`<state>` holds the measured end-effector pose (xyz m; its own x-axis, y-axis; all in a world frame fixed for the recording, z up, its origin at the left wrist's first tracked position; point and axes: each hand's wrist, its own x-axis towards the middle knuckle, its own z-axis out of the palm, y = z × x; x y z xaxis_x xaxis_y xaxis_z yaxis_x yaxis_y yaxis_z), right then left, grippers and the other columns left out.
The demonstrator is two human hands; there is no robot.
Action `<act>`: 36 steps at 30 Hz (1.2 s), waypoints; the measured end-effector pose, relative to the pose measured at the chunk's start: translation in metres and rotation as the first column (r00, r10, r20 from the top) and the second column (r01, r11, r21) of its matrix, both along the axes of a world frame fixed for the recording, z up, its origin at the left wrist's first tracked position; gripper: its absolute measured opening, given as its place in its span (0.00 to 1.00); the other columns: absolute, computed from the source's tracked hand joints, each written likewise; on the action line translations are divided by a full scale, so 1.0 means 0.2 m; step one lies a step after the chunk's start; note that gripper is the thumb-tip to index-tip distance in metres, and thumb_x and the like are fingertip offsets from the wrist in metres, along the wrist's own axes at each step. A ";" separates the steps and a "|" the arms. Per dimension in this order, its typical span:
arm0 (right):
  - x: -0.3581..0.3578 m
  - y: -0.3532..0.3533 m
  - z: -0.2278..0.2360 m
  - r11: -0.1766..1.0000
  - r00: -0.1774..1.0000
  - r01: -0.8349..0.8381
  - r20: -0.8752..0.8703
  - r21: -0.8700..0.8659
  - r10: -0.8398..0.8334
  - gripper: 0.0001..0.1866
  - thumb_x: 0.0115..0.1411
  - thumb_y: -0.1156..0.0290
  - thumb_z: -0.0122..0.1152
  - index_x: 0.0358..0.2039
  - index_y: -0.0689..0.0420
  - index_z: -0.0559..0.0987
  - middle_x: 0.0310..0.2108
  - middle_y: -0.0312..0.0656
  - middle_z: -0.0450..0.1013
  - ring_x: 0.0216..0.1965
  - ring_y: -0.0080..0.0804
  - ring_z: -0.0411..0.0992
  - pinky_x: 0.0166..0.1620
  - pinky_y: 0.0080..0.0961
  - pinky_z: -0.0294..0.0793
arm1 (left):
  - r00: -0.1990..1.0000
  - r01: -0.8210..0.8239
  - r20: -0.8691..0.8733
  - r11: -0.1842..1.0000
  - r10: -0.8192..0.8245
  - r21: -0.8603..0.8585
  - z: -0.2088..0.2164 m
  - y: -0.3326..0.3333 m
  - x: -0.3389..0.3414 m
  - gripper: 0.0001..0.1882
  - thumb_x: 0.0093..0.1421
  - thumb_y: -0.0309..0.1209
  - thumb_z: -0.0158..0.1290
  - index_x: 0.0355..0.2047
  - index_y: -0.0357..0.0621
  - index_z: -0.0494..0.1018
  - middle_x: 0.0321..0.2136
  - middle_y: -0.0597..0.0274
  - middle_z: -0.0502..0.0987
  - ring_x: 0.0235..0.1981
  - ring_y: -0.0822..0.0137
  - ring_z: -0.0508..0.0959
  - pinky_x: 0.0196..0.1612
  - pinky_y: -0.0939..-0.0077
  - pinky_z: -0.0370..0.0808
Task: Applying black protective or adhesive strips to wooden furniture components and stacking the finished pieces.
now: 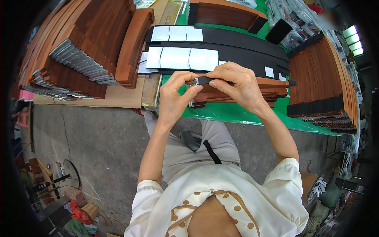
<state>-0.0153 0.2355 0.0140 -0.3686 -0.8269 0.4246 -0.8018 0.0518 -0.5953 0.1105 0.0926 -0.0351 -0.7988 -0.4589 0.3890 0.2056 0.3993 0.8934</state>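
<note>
Both hands meet over the near edge of the green table, above a small stack of reddish-brown wooden pieces (215, 93). Between the fingertips is a short black strip (204, 80) with a whitish bit at its left end. My left hand (178, 91) pinches that left end between thumb and fingers. The other end is gripped by my right hand (236, 81), its thumb against the strip. Whether the strip touches the wood beneath cannot be made out. Just behind my hands lie black sheets (244, 51) partly covered by white glossy panels (183, 58).
Stacks of curved brown wooden pieces stand at the left (90, 51) and right (318, 75). One more wooden piece (225, 17) lies at the back of the green tabletop (233, 116). Clear plastic wrapping (294, 23) is heaped at the back right. Clutter lies on the floor at lower left.
</note>
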 end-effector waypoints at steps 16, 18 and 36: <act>0.01 0.00 -0.01 1.000 1.000 0.012 -0.009 -0.001 -0.012 0.09 0.50 0.73 0.63 0.33 0.59 0.80 0.29 0.40 0.73 0.29 0.34 0.72 0.32 0.28 0.72 | 1.000 -0.004 0.003 1.000 0.004 -0.017 0.01 0.01 0.00 0.13 0.51 0.25 0.60 0.37 0.36 0.75 0.33 0.63 0.74 0.34 0.72 0.72 0.39 0.78 0.70; 0.01 0.00 -0.01 1.000 0.999 0.006 -0.050 -0.014 -0.007 0.09 0.50 0.73 0.63 0.34 0.59 0.81 0.31 0.40 0.73 0.29 0.34 0.73 0.32 0.28 0.72 | 0.999 -0.024 -0.042 0.999 0.022 -0.039 0.01 0.02 -0.01 0.13 0.51 0.25 0.59 0.38 0.37 0.75 0.32 0.62 0.74 0.33 0.71 0.72 0.37 0.78 0.70; -0.01 0.19 -0.05 0.993 0.982 -0.054 -0.185 -0.104 0.034 0.16 0.47 0.81 0.59 0.38 0.55 0.79 0.41 0.43 0.70 0.42 0.38 0.69 0.40 0.29 0.73 | 0.974 -0.218 -0.170 0.830 0.151 -0.513 0.00 0.07 0.00 0.13 0.50 0.20 0.57 0.38 0.43 0.76 0.30 0.56 0.72 0.30 0.59 0.74 0.34 0.69 0.70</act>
